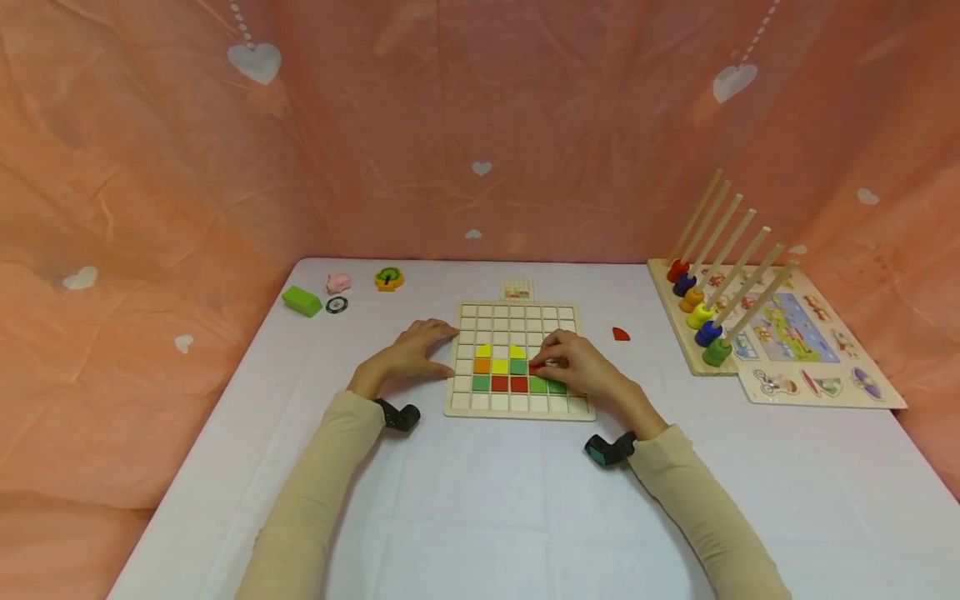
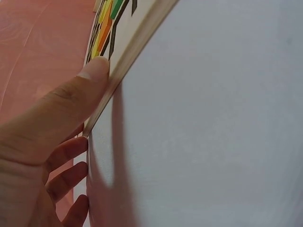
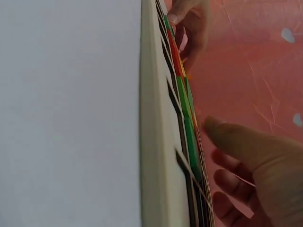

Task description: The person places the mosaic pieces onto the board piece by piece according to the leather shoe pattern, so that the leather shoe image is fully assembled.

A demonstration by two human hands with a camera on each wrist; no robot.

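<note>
A wooden grid board [image 1: 480,404] lies on the table with coloured tiles set in its squares. Green, red, orange and yellow tiles fill part of the lower rows; two yellow pieces [image 1: 517,352] top them. My right hand [image 1: 581,362] reaches over the board's right side, its thumb and fingers pinching a red tile [image 1: 534,367] that they partly cover. My left hand [image 1: 408,354] rests at the board's left edge with fingers spread. In the left wrist view its thumb [image 2: 97,71] touches the board's rim.
A small pattern card [image 1: 517,289] lies behind the board, a loose red quarter-round piece [image 1: 621,334] to its right. A peg stand [image 1: 678,333] and picture puzzle [image 1: 840,392] occupy the right. A green block [image 1: 302,302], pink figure [image 1: 338,283], round disc [image 1: 337,305] and tree toy [image 1: 388,279] lie back left.
</note>
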